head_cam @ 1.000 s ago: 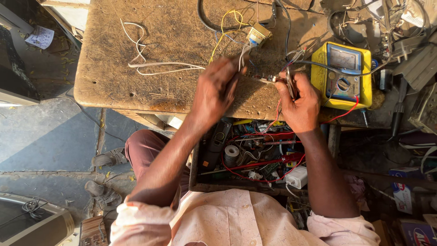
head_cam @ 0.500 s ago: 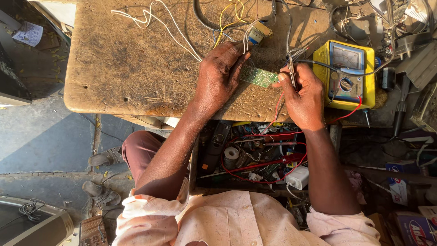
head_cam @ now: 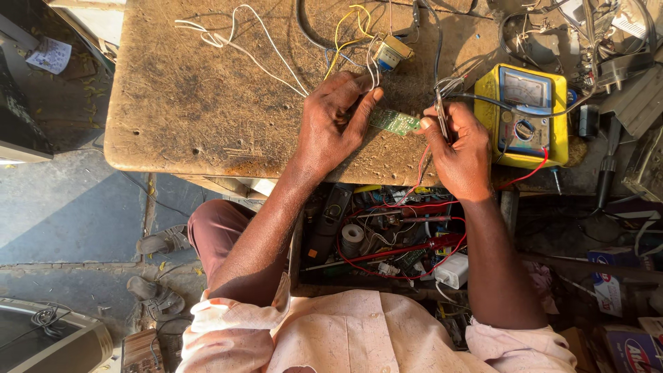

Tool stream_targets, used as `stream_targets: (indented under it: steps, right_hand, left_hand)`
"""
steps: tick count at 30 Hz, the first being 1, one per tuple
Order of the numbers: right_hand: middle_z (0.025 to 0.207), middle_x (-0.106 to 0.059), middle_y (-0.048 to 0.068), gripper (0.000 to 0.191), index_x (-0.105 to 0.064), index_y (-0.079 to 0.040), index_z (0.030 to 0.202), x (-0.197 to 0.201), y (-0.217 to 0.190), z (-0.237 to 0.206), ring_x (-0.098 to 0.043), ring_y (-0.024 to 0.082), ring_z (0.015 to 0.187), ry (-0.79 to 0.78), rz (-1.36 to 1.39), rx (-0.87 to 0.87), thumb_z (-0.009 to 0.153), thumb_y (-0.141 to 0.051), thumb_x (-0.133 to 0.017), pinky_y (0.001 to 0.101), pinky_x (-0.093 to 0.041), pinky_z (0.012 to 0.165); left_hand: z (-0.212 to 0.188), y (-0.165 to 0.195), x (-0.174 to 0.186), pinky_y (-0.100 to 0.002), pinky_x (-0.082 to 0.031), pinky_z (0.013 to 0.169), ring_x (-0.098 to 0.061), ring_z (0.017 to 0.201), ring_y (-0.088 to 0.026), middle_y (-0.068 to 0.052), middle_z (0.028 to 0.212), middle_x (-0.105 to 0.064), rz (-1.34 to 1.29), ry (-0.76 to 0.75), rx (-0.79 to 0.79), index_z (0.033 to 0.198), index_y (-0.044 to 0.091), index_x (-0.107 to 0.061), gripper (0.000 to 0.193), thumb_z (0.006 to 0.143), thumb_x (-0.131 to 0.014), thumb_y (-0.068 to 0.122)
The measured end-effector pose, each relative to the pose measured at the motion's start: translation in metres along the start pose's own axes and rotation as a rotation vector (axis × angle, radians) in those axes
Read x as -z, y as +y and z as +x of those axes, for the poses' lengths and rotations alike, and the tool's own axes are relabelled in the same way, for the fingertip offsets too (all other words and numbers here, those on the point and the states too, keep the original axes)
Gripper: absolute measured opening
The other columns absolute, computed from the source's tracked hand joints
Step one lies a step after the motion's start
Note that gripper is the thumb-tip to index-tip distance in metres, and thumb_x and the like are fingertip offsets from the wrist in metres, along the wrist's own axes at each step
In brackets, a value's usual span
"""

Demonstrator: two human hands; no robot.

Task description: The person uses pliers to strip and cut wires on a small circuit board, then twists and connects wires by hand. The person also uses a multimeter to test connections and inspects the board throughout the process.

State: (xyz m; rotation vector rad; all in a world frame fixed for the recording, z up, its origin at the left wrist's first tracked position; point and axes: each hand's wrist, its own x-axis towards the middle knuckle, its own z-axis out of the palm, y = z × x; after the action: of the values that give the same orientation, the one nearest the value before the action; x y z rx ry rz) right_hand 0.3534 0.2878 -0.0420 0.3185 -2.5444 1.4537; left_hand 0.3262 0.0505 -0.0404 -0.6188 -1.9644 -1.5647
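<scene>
A worn wooden workbench (head_cam: 207, 103) spreads out beneath both hands, scarred and bare on the far side of the left hand. Just beyond the right hand sits a yellow multimeter (head_cam: 528, 114), dial up, placed where its face can be read at a glance. Below the wrists, an open drawer (head_cam: 394, 238) holds red leads, a roll of tape and small parts, close enough to reach without shifting.

The left hand (head_cam: 331, 128) lies flat on the bench, its fingertips pinching one end of a small green circuit board (head_cam: 395, 121) so the board stays steady and level. White and yellow wires (head_cam: 276, 55) trail away from above this hand toward a small transformer (head_cam: 392, 52). The right hand (head_cam: 459, 148) is closed around a thin probe (head_cam: 440, 114), held upright like a pen, its tip near the board's other end; whether it touches cannot be told. The two hands sit near each other with the board bridging the gap between them.
</scene>
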Motion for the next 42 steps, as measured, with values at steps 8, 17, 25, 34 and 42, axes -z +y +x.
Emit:
stream_targets:
  steps: [8, 17, 25, 34, 42]
  right_hand:
    - [0.094, -0.070, 0.001, 0.017, -0.068, -0.002, 0.113, 0.003, -0.007, -0.025, -0.062, 0.005, 0.083, -0.029, -0.063, 0.022, 0.099, -0.008, -0.075, 0.0240, -0.051, 0.072]
    - [0.103, -0.070, 0.014, 0.028, -0.066, -0.001, 0.114, 0.002, -0.028, -0.034, -0.070, 0.023, 0.090, -0.052, -0.369, 0.252, 0.092, -0.005, -0.083, 0.0357, -0.055, 0.076]
    - [0.112, -0.073, 0.012, 0.029, -0.062, -0.003, 0.129, 0.031, -0.041, -0.057, -0.057, 0.013, 0.075, 0.027, 0.310, -0.137, 0.101, -0.009, -0.070, 0.0281, -0.046, 0.066]
    - [0.080, -0.070, 0.018, 0.050, -0.063, -0.001, 0.127, 0.020, -0.044, -0.138, -0.070, 0.023, 0.061, -0.366, 1.087, -1.117, 0.098, -0.040, -0.056, 0.0392, -0.059, 0.051]
    - [0.085, -0.068, 0.013, 0.038, -0.055, -0.009, 0.140, 0.035, -0.028, -0.160, -0.068, 0.020, 0.073, -0.233, 0.977, -0.922, 0.105, -0.024, -0.055, 0.0350, -0.057, 0.062]
  left_hand:
    - [-0.029, 0.003, 0.001, -0.033, -0.045, 0.053, -0.055, 0.061, -0.015, -0.003, 0.069, -0.058, 0.095, -0.020, -0.048, 0.095, 0.003, -0.072, 0.009, 0.097, -0.074, 0.011]
    - [-0.084, 0.044, 0.022, -0.038, -0.057, 0.077, -0.068, 0.090, -0.025, -0.010, 0.099, -0.071, 0.135, -0.134, -0.069, 0.115, 0.001, -0.073, 0.026, 0.089, -0.075, 0.003]
    - [-0.081, 0.049, 0.026, -0.039, -0.057, 0.082, -0.068, 0.096, -0.027, -0.010, 0.114, -0.073, 0.142, -0.158, -0.129, 0.113, 0.003, -0.072, 0.025, 0.089, -0.080, 0.003]
    - [-0.090, 0.054, 0.028, -0.043, -0.047, 0.083, -0.061, 0.095, -0.025, -0.006, 0.111, -0.072, 0.208, -0.184, -0.076, 0.121, 0.005, -0.073, 0.035, 0.091, -0.081, 0.022]
    - [-0.105, 0.067, 0.022, -0.040, -0.046, 0.084, -0.058, 0.089, -0.023, -0.008, 0.102, -0.069, 0.087, -0.145, 0.142, 0.133, -0.001, -0.066, 0.034, 0.104, -0.069, 0.017]
